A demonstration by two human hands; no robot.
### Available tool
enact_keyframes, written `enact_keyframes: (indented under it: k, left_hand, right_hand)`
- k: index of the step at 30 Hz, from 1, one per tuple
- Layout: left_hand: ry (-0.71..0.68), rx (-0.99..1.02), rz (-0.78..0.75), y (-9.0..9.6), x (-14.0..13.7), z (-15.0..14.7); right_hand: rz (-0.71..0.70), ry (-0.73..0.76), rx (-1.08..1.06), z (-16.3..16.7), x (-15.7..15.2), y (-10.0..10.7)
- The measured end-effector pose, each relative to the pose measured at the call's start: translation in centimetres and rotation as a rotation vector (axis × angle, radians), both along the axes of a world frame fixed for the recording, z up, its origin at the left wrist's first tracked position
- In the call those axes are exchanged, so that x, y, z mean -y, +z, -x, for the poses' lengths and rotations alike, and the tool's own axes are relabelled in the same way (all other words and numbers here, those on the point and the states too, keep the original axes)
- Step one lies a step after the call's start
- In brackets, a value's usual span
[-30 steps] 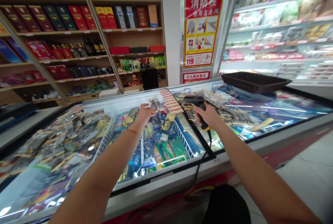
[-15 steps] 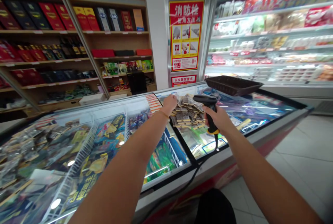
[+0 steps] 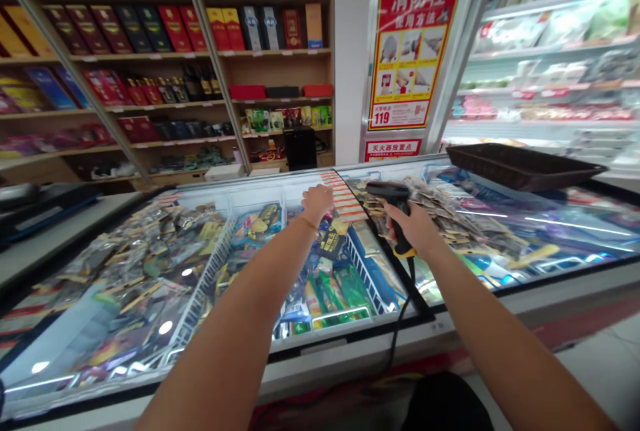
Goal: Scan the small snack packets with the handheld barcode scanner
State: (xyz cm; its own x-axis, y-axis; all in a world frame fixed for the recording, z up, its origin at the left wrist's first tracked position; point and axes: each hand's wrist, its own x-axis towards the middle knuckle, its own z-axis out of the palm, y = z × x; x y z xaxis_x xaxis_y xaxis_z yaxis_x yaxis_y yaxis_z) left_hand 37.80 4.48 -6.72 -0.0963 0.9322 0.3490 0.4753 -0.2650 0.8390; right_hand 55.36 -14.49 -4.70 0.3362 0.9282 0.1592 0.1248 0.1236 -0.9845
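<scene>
My right hand [image 3: 414, 227] is wrapped around the grip of a black handheld barcode scanner [image 3: 389, 191] with a yellow base and a trailing cable. It hovers over the black frame between two glass freezer sections. To its left, my left hand [image 3: 317, 204] has curled fingers above the left section, beside an orange-and-white striped strip [image 3: 344, 196]. Whatever its fingers hold, if anything, is hidden. Small clear packets with brownish strips [image 3: 455, 214] are heaped on the right side, partly behind the scanner. A larger heap of similar packets [image 3: 145, 251] spreads across the far left.
Below the glass, white wire baskets [image 3: 203, 284] hold colourful frozen packs [image 3: 335, 294]. A dark brown tray [image 3: 525, 164] rests on the freezer's right end. Shelves of boxes [image 3: 270, 27] and a lit cooler [image 3: 555, 77] stand behind. A counter [image 3: 65, 237] borders the left.
My view has swung left. My left hand has moved from the right-hand heap to the left of the striped strip. The scanner has also shifted left, towards the black frame.
</scene>
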Motion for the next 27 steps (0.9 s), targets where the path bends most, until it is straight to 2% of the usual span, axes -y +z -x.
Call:
enact_keyframes:
  k: [2,8,11,14,17,20,23,27]
  left_hand:
    - [0.151,-0.087,0.06,-0.7,0.0,4.9]
    - [0.476,-0.381,0.06,-2.6,0.6,19.8]
    - [0.582,-0.432,0.07,-3.9,1.0,26.1]
    - [0.621,-0.463,0.082,-5.2,1.3,30.3]
    - [0.647,-0.5,0.051,-6.0,1.5,32.1]
    - [0.66,-0.56,0.035,-6.1,1.9,31.8]
    - [0.596,-0.636,0.055,-5.8,2.7,29.9]
    - [0.415,-0.742,0.085,-4.9,4.3,25.8]
  right_hand:
    - [-0.002,0.051,-0.004,2.6,-1.1,0.0]
    - [-0.018,0.188,-0.041,9.9,-3.8,-1.0]
    - [-0.03,0.214,0.003,11.9,-4.3,-2.2]
    - [0.001,0.228,0.097,12.3,-4.3,-3.1]
    - [0.03,0.227,0.121,12.0,-4.2,-3.5]
    - [0.031,0.231,0.117,11.6,-4.3,-3.9]
    - [0.02,0.233,0.137,11.2,-4.3,-4.4]
    - [0.03,0.209,0.184,10.7,-3.9,-4.8]
